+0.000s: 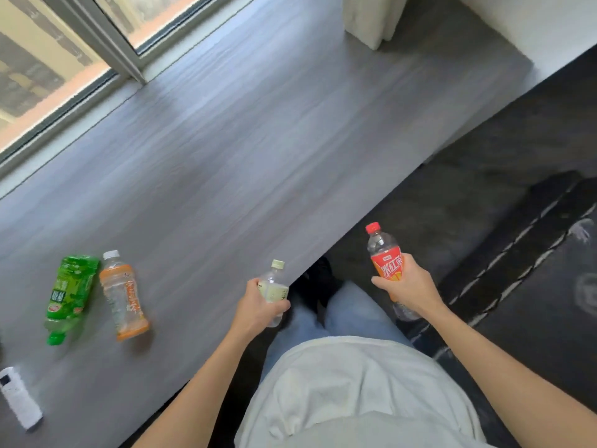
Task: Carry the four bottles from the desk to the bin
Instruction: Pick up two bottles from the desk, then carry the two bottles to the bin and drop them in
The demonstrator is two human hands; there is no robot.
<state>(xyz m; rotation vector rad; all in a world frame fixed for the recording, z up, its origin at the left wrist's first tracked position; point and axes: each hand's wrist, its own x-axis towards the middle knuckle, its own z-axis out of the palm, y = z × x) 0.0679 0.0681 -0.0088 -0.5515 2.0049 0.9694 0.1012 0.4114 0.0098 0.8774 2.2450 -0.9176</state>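
Your left hand is wrapped around the pale-capped bottle at the worktop edge; your right hand clasps the red-labelled bottle clear of it, over the floor. Each is held mid-body for carrying. The green bottle and orange bottle lie flat, left. No bin is visible.

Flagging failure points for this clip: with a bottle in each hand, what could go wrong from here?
1. Both hands are full, so the green bottle and orange bottle lying on the desk need a second trip and could be forgotten.
2. The left hand holds the pale-capped bottle low, so it might slip.
3. No bin is in view.
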